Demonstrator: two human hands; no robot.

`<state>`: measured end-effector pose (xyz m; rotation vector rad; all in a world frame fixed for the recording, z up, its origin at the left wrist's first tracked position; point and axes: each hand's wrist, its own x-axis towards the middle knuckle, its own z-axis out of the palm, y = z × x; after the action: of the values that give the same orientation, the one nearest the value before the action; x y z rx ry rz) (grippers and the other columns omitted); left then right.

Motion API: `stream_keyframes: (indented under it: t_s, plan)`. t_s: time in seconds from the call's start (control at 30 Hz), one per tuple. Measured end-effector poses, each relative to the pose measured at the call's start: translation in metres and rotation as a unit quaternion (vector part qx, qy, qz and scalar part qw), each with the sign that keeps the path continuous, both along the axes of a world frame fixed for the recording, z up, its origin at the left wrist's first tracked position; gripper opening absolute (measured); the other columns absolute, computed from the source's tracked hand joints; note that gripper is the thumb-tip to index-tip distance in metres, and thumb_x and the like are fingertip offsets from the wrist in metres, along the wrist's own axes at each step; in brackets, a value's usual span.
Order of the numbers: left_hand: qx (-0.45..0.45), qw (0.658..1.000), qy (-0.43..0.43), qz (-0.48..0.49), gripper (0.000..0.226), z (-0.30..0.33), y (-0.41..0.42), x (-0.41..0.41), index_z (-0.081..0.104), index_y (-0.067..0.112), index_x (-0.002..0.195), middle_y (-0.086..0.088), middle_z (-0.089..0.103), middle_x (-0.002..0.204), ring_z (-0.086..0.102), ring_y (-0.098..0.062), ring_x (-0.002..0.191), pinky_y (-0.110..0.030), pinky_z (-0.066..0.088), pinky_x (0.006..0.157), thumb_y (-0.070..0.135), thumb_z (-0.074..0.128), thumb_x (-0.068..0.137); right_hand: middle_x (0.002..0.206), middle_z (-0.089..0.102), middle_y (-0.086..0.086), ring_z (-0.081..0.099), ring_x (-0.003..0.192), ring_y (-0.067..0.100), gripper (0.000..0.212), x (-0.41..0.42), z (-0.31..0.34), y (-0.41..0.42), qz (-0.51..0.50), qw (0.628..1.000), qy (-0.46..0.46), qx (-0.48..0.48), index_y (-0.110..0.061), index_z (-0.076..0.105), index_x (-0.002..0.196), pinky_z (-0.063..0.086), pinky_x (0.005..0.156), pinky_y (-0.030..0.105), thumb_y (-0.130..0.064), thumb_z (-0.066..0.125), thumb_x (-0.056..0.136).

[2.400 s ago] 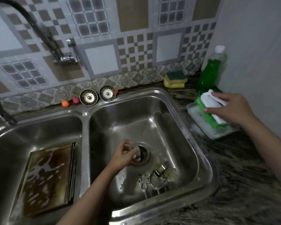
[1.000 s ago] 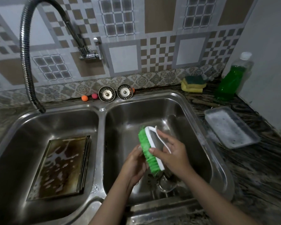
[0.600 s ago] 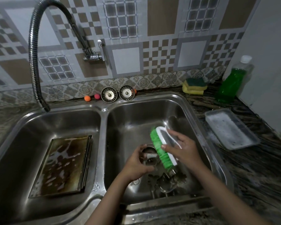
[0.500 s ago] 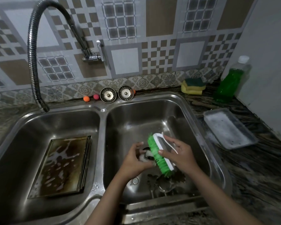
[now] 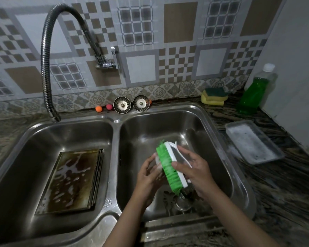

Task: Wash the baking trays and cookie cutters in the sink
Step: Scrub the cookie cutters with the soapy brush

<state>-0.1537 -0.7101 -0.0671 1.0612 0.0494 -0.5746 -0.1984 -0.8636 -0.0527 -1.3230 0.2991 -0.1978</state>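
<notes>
Left basin: stacked baking trays. Right basin: cookie cutters. Right hand grips green brush; left hand holds small soapy piece.

The double-bowl stainless steel sink looks brushed and dully glossy. The stack of rectangular metal baking trays is stained brown, wet and foam-streaked. The scrubbing brush pairs a smooth white plastic back with coarse green bristles. The ribbed chrome hose tap shines — the dark veined stone counter is polished.
</notes>
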Motion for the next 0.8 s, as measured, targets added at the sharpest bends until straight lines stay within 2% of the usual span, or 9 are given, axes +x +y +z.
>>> stream_keyframes:
  t_s: [0.13, 0.2, 0.27, 0.33, 0.43, 0.53, 0.67, 0.73, 0.8]
  plan:
    - [-0.001, 1.000, 0.004, -0.021, 0.044, -0.004, 0.004, 0.000, 0.057, 0.014, 0.117, -0.017, 0.064, 0.112, 0.067, -0.026, 0.091, -0.035, 0.057, 0.073, 0.009, 0.070, 0.075, 0.114, 0.069, 0.003, 0.068, 0.096, 0.011, 0.059, 0.005, -0.012, -0.004, -0.010, 0.996, 0.025, -0.080, -0.020, 0.062, 0.122, 0.055, 0.077, 0.023, -0.004, 0.081, 0.069]
    - [0.028, 0.999, -0.009, -0.043, 0.047, -0.004, 0.007, -0.001, 0.058, 0.015, 0.117, -0.017, 0.062, 0.110, 0.065, -0.026, 0.093, -0.033, 0.056, 0.075, 0.013, 0.070, 0.071, 0.118, 0.065, 0.000, 0.063, 0.094, 0.001, 0.061, 0.008, -0.011, -0.008, -0.029, 0.993, 0.039, -0.112, -0.017, 0.060, 0.125, 0.052, 0.071, 0.013, -0.006, 0.082, 0.069]
    - [0.048, 0.998, -0.013, -0.045, 0.051, -0.002, 0.008, 0.001, 0.057, 0.014, 0.118, -0.016, 0.062, 0.107, 0.064, -0.024, 0.093, -0.032, 0.056, 0.075, 0.015, 0.070, 0.069, 0.111, 0.066, -0.003, 0.064, 0.085, -0.003, 0.055, 0.009, -0.005, -0.010, -0.063, 0.994, 0.030, -0.084, -0.016, 0.061, 0.123, 0.050, 0.063, 0.009, -0.004, 0.078, 0.072]
    - [0.054, 0.998, -0.002, -0.034, 0.054, -0.001, 0.007, 0.005, 0.056, 0.012, 0.121, -0.020, 0.062, 0.115, 0.064, -0.027, 0.097, -0.036, 0.056, 0.078, 0.013, 0.070, 0.070, 0.103, 0.071, -0.003, 0.070, 0.083, 0.006, 0.049, 0.007, 0.001, -0.005, -0.054, 0.998, 0.001, -0.023, -0.018, 0.062, 0.119, 0.054, 0.064, 0.018, -0.002, 0.075, 0.074]
    - [-0.021, 0.999, 0.029, -0.038, 0.049, 0.000, 0.007, 0.007, 0.053, 0.007, 0.124, -0.026, 0.057, 0.123, 0.067, -0.029, 0.096, -0.041, 0.057, 0.078, 0.008, 0.066, 0.077, 0.104, 0.073, -0.002, 0.070, 0.094, 0.015, 0.052, 0.002, 0.000, 0.008, -0.003, 1.000, -0.009, -0.030, -0.018, 0.062, 0.120, 0.057, 0.077, 0.029, -0.005, 0.075, 0.071]
    - [-0.046, 0.997, 0.047, -0.037, 0.051, -0.001, 0.014, 0.005, 0.051, 0.007, 0.128, -0.021, 0.059, 0.124, 0.065, -0.030, 0.101, -0.039, 0.056, 0.082, 0.008, 0.067, 0.080, 0.112, 0.071, 0.000, 0.067, 0.103, 0.012, 0.058, 0.005, -0.015, 0.005, -0.027, 0.995, 0.022, -0.089, -0.019, 0.063, 0.120, 0.054, 0.085, 0.024, -0.010, 0.082, 0.066]
    - [0.001, 0.997, -0.008, -0.072, 0.051, 0.008, 0.038, 0.008, 0.058, 0.017, 0.122, -0.008, 0.069, 0.108, 0.066, -0.026, 0.098, -0.035, 0.056, 0.080, 0.012, 0.067, 0.072, 0.116, 0.064, -0.005, 0.061, 0.098, 0.001, 0.061, 0.003, -0.019, -0.004, -0.037, 0.979, 0.056, -0.194, -0.025, 0.060, 0.122, 0.046, 0.070, 0.004, -0.012, 0.084, 0.067]
    - [0.039, 0.997, -0.038, -0.058, 0.063, 0.018, 0.062, 0.018, 0.060, 0.019, 0.121, -0.004, 0.069, 0.104, 0.066, -0.023, 0.094, -0.037, 0.055, 0.081, 0.019, 0.080, 0.061, 0.112, 0.062, -0.005, 0.058, 0.094, -0.002, 0.062, -0.001, -0.016, -0.004, -0.046, 0.979, 0.053, -0.194, -0.021, 0.060, 0.124, 0.046, 0.062, 0.003, -0.012, 0.084, 0.067]
    - [0.056, 0.997, -0.054, -0.017, 0.076, 0.024, 0.095, 0.031, 0.062, 0.020, 0.119, -0.005, 0.069, 0.100, 0.067, -0.020, 0.086, -0.036, 0.055, 0.078, 0.028, 0.090, 0.048, 0.112, 0.064, -0.004, 0.062, 0.095, 0.005, 0.061, -0.006, -0.016, -0.007, -0.043, 0.981, 0.049, -0.183, -0.023, 0.062, 0.123, 0.050, 0.063, 0.008, -0.014, 0.084, 0.067]
